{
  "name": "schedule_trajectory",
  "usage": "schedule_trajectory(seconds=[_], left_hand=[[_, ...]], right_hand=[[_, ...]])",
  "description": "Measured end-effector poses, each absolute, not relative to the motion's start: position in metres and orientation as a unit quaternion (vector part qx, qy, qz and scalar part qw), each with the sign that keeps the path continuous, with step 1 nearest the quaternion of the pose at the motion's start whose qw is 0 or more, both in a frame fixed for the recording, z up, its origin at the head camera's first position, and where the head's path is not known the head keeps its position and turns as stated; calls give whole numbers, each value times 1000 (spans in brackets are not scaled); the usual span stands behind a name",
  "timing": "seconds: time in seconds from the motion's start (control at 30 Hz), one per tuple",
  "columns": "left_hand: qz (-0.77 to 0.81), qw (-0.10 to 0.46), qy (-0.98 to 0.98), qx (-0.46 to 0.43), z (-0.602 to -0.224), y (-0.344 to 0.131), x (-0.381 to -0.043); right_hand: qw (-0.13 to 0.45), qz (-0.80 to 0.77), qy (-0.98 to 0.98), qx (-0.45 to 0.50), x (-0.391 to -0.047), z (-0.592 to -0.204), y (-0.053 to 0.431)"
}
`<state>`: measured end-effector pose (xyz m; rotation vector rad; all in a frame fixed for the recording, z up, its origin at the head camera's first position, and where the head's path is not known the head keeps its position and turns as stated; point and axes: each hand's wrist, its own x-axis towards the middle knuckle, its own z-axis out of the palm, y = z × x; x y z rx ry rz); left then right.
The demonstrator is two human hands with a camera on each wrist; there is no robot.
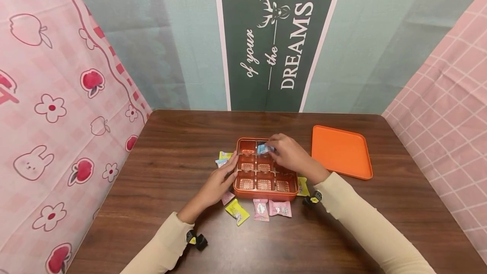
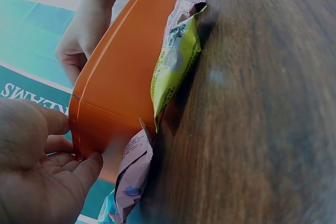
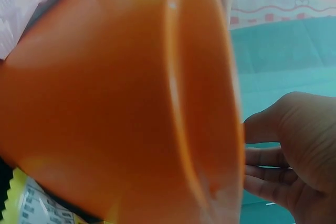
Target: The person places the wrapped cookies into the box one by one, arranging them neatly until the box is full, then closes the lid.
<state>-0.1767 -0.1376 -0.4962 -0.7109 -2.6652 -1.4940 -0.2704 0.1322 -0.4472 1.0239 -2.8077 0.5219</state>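
Note:
An orange box [image 1: 266,195] with a divided copper-coloured insert stands on the table. My right hand [image 1: 289,153] reaches over its far side and pinches a blue-wrapped candy [image 1: 261,149] at the back middle compartment. In the right wrist view the box wall [image 3: 105,93] hides the fingertips of that hand and the candy. My left hand [image 1: 218,183] lies along the box's left side, its fingers extended. Seen from the left wrist, the fingers [image 2: 86,169] touch the box near its rim and corner.
Around the box lie several wrapped candies, among them a yellow one [image 1: 237,212], a pink one [image 1: 261,209], a second pink one [image 1: 280,208] and a yellow one [image 1: 302,186] at its right. An orange lid [image 1: 340,151] lies on the brown table [image 1: 182,138] at the right.

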Motion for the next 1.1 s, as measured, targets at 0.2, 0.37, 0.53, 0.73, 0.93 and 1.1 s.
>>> schedule_trajectory(seconds=[0.2, 0.37, 0.53, 0.73, 0.93, 1.1], left_hand=[[-478, 4, -849, -228, -495, -138, -176], [-478, 2, -849, -226, -495, -138, -176], [-477, 3, -850, -225, -495, -139, -175], [-477, 5, -849, -227, -495, -138, -175], [-476, 6, -850, -227, -496, -138, -175], [-473, 9, -851, -230, -496, -138, -176]], right_hand=[[49, 186, -919, 344, -272, -449, 132], [51, 191, -915, 351, -273, -450, 132], [45, 192, -915, 351, -272, -450, 132], [32, 195, -917, 347, -272, -451, 131], [20, 200, -914, 353, -274, -451, 129], [17, 199, -916, 348, -274, -451, 128]])
